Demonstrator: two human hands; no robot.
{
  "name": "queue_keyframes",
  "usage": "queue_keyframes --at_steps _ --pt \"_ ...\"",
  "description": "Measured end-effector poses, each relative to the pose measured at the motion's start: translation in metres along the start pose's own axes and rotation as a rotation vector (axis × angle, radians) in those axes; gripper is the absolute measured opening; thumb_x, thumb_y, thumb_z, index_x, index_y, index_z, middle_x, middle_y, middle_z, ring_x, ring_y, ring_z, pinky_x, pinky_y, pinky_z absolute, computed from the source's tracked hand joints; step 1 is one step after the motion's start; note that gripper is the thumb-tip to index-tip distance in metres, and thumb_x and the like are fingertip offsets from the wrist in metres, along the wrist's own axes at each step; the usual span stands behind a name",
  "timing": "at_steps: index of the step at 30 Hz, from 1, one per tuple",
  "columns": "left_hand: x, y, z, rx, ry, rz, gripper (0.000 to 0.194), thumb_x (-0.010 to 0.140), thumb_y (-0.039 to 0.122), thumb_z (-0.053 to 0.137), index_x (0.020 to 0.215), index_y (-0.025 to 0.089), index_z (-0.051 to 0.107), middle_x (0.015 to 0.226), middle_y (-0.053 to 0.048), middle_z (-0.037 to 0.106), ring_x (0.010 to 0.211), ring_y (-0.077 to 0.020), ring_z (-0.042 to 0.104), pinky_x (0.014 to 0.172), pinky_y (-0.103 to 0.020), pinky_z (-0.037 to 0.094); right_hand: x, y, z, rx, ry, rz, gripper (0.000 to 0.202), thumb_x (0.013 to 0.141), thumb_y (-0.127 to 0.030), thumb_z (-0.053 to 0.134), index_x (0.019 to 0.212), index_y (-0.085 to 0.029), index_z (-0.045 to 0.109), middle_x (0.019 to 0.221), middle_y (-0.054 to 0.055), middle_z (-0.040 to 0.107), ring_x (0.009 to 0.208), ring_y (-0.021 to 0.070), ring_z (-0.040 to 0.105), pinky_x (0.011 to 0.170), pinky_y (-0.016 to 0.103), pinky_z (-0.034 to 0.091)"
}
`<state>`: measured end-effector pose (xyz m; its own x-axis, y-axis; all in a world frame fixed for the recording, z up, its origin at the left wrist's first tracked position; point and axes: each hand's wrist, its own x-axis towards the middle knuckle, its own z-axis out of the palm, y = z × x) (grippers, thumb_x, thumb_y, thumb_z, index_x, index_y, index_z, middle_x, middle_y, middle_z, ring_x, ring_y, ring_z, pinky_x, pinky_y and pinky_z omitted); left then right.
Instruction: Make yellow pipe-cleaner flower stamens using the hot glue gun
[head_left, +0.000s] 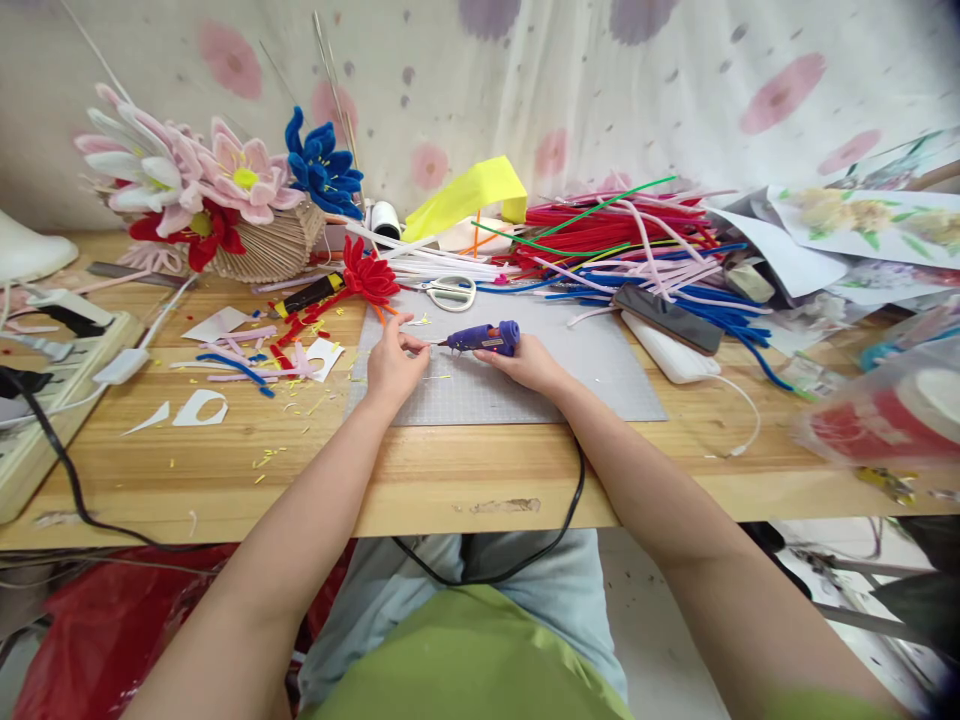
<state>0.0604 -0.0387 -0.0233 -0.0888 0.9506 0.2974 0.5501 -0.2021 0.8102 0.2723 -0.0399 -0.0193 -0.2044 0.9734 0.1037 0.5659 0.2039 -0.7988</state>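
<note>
My right hand [531,364] is wrapped around a blue hot glue gun [486,338], whose nozzle points left. Close to that nozzle tip is my left hand [394,362], its thumb and fingers pinched together. Whatever lies between those fingers is too small to make out. Just beyond the left hand lies a red fuzzy flower [369,275] with orange at its base. Both hands are over a grey cutting mat [525,390]. White-handled scissors [452,292] rest at the mat's far edge. A black and yellow utility knife [309,294] lies beside the red flower.
Pipe cleaners [622,235] in several colours are heaped at the back. Fuzzy flowers [244,178] stand in a woven holder, back left. Paper and yellow scraps [201,407] litter the left. A phone [666,318] lies right, a power strip [112,350] left. The gun's black cord [574,500] droops over the table edge.
</note>
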Motion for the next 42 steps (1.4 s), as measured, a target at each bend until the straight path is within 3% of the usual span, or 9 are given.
queue_keyframes --at_steps 5,9,14,21,25,28,30,35,42 --pt "0.003 -0.008 0.005 -0.27 -0.019 -0.011 0.047 0.066 0.017 0.066 0.11 0.019 0.049 0.073 0.001 0.067 0.076 -0.015 0.066 0.08 -0.031 0.048 0.001 0.002 -0.009 0.026 0.061 0.017 0.044 0.072 -0.049 0.062 0.1 -0.016 0.067 0.085 0.006 0.07 0.078 0.0189 0.062 0.073 0.031 0.047" --pt "0.011 -0.015 0.005 -0.448 0.003 -0.066 0.046 0.065 0.017 0.067 0.107 0.018 0.048 0.071 0.001 0.065 0.075 -0.0152 0.066 0.077 -0.03 0.05 0.004 0.01 -0.027 -0.001 0.218 0.166 0.042 0.069 -0.055 0.062 0.078 -0.014 0.067 0.068 0.006 0.066 0.067 0.0191 0.06 0.065 0.031 0.046" --pt "0.024 -0.019 -0.013 -0.487 0.18 -0.109 0.044 0.066 0.014 0.066 0.105 0.02 0.047 0.074 0.0 0.066 0.077 -0.0141 0.066 0.079 -0.03 0.051 0.01 0.032 -0.046 -0.09 0.4 0.305 0.043 0.068 -0.057 0.06 0.069 -0.015 0.065 0.065 0.008 0.064 0.068 0.0239 0.061 0.066 0.037 0.046" --pt "0.035 -0.027 -0.03 -0.449 0.372 -0.154 0.04 0.069 0.014 0.064 0.105 0.02 0.047 0.08 -0.001 0.067 0.081 -0.0134 0.067 0.083 -0.03 0.051 0.013 0.049 -0.05 -0.195 0.432 0.223 0.048 0.064 -0.058 0.064 0.088 -0.016 0.063 0.083 0.011 0.065 0.085 0.0286 0.06 0.076 0.044 0.046" --pt "0.033 -0.026 -0.029 -0.426 0.367 -0.16 0.04 0.069 0.014 0.064 0.104 0.02 0.046 0.078 -0.001 0.066 0.08 -0.0133 0.066 0.082 -0.029 0.05 0.002 0.026 -0.06 -0.344 0.59 0.038 0.058 0.072 -0.052 0.059 0.116 -0.015 0.051 0.11 0.016 0.059 0.1 0.0273 0.055 0.086 0.042 0.041" --pt "0.026 -0.022 -0.026 -0.337 0.325 -0.11 0.04 0.068 0.014 0.063 0.104 0.019 0.046 0.077 0.0 0.066 0.078 -0.0134 0.066 0.08 -0.029 0.049 -0.004 0.003 -0.06 -0.566 0.714 -0.081 0.046 0.081 -0.046 0.051 0.114 -0.014 0.051 0.115 0.019 0.056 0.109 0.0296 0.048 0.094 0.044 0.035" --pt "0.019 -0.019 -0.023 -0.234 0.279 -0.051 0.04 0.068 0.014 0.063 0.105 0.02 0.047 0.077 0.001 0.066 0.079 -0.0133 0.065 0.08 -0.029 0.049 -0.004 -0.009 -0.051 -0.635 0.643 -0.15 0.037 0.084 -0.041 0.046 0.109 -0.014 0.052 0.11 0.017 0.059 0.106 0.0292 0.051 0.092 0.044 0.035" --pt "0.004 -0.009 -0.01 -0.088 0.146 0.025 0.04 0.069 0.015 0.061 0.106 0.021 0.048 0.076 0.002 0.067 0.08 -0.0139 0.065 0.081 -0.029 0.046 0.011 -0.017 -0.006 -0.556 0.158 -0.176 0.035 0.081 -0.023 0.048 0.116 -0.018 0.047 0.091 0.007 0.068 0.085 0.0217 0.06 0.077 0.032 0.041" --pt "0.001 -0.003 -0.006 -0.023 0.104 0.025 0.039 0.071 0.016 0.06 0.107 0.022 0.048 0.078 0.002 0.068 0.079 -0.014 0.064 0.077 -0.028 0.044 0.032 -0.023 0.026 -0.691 0.151 -0.005 0.042 0.078 -0.013 0.047 0.12 -0.015 0.043 0.095 0.016 0.067 0.091 0.0287 0.061 0.075 0.037 0.042"
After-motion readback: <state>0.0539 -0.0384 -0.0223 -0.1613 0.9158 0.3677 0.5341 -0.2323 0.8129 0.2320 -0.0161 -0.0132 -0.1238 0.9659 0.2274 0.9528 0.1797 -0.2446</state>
